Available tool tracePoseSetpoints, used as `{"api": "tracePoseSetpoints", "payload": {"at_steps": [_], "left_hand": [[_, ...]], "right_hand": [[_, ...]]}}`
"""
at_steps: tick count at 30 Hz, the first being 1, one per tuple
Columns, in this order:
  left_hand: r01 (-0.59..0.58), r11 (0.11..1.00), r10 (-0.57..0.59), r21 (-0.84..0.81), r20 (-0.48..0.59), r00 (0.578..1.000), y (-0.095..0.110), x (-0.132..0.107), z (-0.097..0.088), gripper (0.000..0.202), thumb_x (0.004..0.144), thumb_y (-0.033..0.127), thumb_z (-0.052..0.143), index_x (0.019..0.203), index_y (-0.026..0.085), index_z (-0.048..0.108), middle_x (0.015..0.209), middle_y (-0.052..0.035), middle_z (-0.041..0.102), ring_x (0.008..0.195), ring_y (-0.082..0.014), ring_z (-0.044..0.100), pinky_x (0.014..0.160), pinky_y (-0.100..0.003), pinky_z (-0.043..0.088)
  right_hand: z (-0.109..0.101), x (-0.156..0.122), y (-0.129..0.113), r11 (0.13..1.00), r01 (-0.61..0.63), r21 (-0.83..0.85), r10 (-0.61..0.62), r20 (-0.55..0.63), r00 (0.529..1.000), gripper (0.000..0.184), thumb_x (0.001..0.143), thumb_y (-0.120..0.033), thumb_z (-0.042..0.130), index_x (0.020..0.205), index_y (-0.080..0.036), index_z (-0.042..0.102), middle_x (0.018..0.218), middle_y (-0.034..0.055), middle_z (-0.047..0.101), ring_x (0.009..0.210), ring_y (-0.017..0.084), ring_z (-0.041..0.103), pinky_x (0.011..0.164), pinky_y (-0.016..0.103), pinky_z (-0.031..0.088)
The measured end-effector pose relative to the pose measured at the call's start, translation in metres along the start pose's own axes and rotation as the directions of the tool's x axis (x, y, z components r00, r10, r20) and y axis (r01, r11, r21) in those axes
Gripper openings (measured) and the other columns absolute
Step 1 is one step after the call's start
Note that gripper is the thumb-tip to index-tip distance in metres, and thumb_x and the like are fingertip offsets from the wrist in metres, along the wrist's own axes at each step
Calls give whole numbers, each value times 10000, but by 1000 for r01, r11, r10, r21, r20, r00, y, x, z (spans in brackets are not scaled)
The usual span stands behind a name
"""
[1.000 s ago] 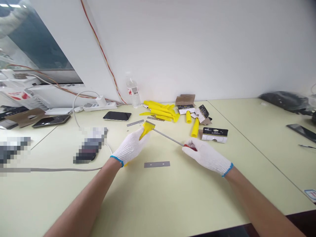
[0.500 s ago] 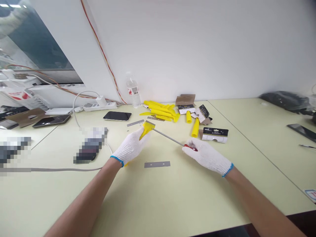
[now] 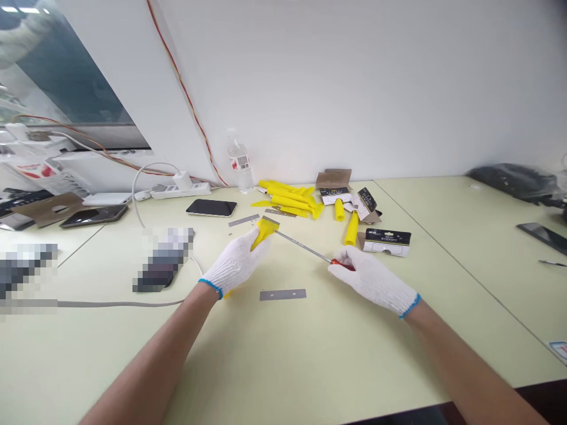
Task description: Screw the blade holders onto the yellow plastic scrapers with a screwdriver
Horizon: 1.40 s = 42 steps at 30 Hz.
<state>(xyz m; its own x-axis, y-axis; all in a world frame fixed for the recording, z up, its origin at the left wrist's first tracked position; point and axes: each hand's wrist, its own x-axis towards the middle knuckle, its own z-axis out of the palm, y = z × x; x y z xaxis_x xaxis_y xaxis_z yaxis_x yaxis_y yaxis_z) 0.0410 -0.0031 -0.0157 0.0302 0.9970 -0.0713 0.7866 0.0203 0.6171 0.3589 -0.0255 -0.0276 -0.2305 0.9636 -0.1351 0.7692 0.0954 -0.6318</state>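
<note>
My left hand, in a white knit glove, is closed around a yellow plastic scraper held just above the table. My right hand, also gloved, grips the red handle of a screwdriver. The screwdriver's thin metal shaft reaches left, and its tip touches the scraper's head. A loose grey blade lies flat on the table between my hands.
A heap of yellow scrapers, two yellow handles and packaging cards lie behind. A black phone, a water bottle, a power strip and a grey cable sit left. More blades lie near the scraper.
</note>
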Motion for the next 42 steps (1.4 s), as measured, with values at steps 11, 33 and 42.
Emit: {"api": "tracePoseSetpoints", "payload": {"at_steps": [11,33,42], "left_hand": [[17,1000,-17,9,-10,1000,-1,2,1,337,993,542,437,872,227,450,736,43,502,626,-134,427,573,-286,332],[12,1000,-12,14,-11,1000,-2,1,1,315,988,516,448,867,225,441,748,42,486,627,-129,406,570,-286,316],[13,1000,-13,25,0,1000,-4,1,0,304,973,510,471,884,220,462,737,37,496,621,-132,415,561,-280,313]], "right_hand": [[-5,-2,-2,999,32,-44,-33,-21,999,340,989,-537,578,867,-230,500,824,11,636,708,180,547,628,295,397],[-4,-2,-4,998,59,-6,-58,43,997,388,1067,-528,423,835,-228,502,760,-6,566,679,169,509,616,300,365],[-4,-2,-3,999,-6,-36,5,-20,1000,345,975,-547,600,858,-228,536,823,10,643,721,184,554,630,297,387]]}}
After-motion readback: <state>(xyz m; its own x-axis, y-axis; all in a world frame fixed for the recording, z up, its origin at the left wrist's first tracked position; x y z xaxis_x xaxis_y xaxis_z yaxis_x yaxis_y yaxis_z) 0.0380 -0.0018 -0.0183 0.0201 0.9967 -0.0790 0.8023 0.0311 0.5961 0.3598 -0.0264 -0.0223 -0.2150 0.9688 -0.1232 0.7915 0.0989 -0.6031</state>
